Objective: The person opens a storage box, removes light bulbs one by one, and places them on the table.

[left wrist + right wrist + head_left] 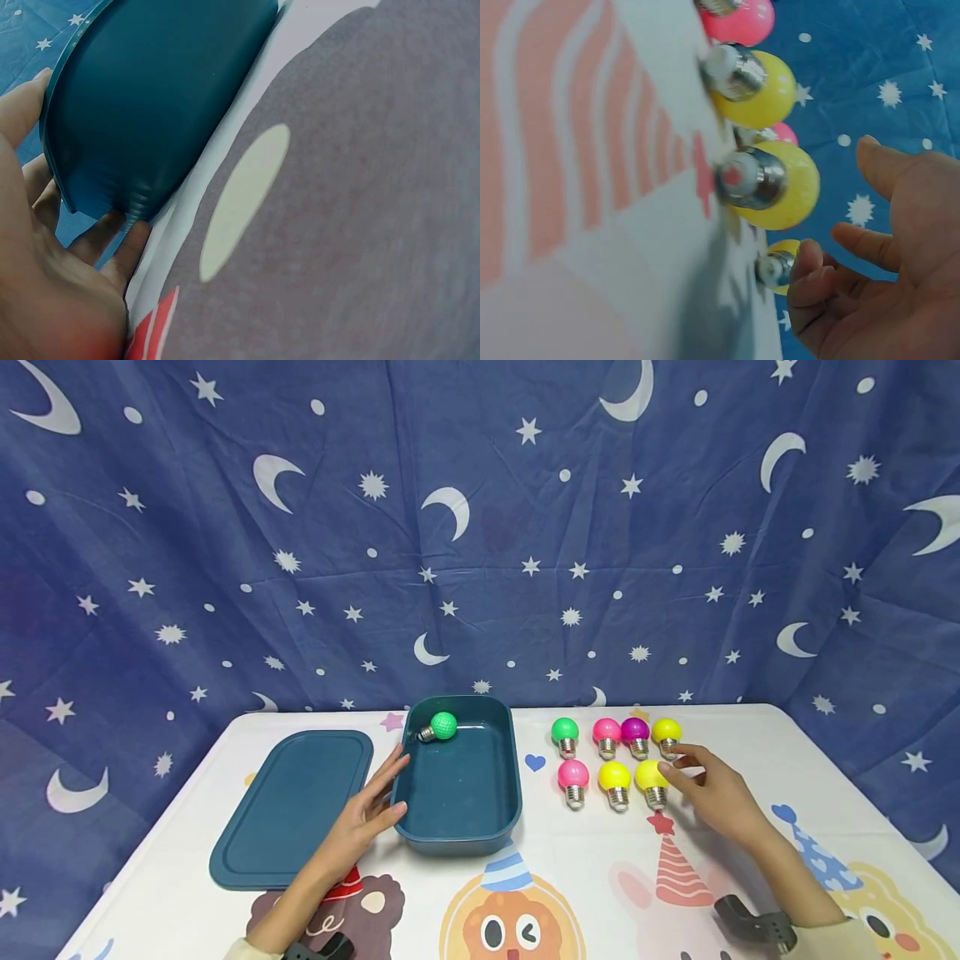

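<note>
My left hand point(369, 806) rests against the left wall of a dark teal box point(457, 846), fingers extended; in the left wrist view the fingers point(135, 251) touch the box's outer side. Inside that box a green light bulb point(444, 725) lies at the far left. My right hand point(716, 793) hovers at the right end of two rows of bulbs, fingers loosely bent and holding nothing. Its thumb is beside the front yellow bulb point(649, 775), and its fingers are close to the rear yellow bulb point(666, 731). Whether they touch either bulb I cannot tell.
The rear row also has a green bulb point(565, 731), a pink bulb point(607, 731) and a purple bulb point(635, 732). In front are another pink bulb point(573, 775) and yellow bulb point(614, 775). A flat teal lid point(292, 810) lies left of the box on the printed tablecloth point(577, 877).
</note>
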The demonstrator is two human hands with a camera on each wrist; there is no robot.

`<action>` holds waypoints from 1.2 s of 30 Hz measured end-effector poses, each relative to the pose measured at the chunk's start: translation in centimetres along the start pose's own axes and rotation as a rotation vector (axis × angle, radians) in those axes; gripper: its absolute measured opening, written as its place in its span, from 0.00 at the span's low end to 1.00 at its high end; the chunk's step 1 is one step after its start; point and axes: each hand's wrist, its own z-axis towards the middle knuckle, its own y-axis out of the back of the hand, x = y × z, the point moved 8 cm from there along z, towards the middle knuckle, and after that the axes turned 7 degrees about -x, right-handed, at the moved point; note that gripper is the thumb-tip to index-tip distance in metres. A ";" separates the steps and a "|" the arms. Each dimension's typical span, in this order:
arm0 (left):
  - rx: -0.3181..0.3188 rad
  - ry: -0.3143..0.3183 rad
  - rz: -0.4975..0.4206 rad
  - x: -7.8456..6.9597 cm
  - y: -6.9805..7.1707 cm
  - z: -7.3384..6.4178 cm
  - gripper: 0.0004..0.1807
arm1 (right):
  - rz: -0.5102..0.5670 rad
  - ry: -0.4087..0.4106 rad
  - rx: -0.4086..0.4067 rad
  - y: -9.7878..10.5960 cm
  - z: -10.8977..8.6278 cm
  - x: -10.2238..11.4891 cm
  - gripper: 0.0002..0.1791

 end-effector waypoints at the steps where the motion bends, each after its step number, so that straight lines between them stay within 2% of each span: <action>1: 0.000 0.001 0.000 0.0 0.0 0.0 0.33 | -0.007 -0.006 -0.005 0.2 0.1 0.0 0.38; 8: -0.005 0.001 0.006 -0.1 0.2 -0.2 0.34 | -0.002 0.014 -0.032 1.0 0.3 0.8 0.38; 13: -0.005 0.003 0.003 -0.2 0.2 -0.2 0.34 | 0.021 0.050 -0.041 1.1 0.1 2.1 0.35; 22: 0.000 0.005 -0.001 -0.2 0.1 -0.1 0.33 | 0.050 0.085 -0.060 0.4 0.4 3.6 0.34; 28: -0.009 -0.001 0.009 -0.1 0.1 -0.2 0.33 | 0.089 0.139 -0.038 -0.1 0.8 7.0 0.34; 36: -0.008 -0.003 0.018 -0.2 0.1 -0.1 0.33 | 0.172 0.201 -0.012 -2.0 1.4 10.8 0.29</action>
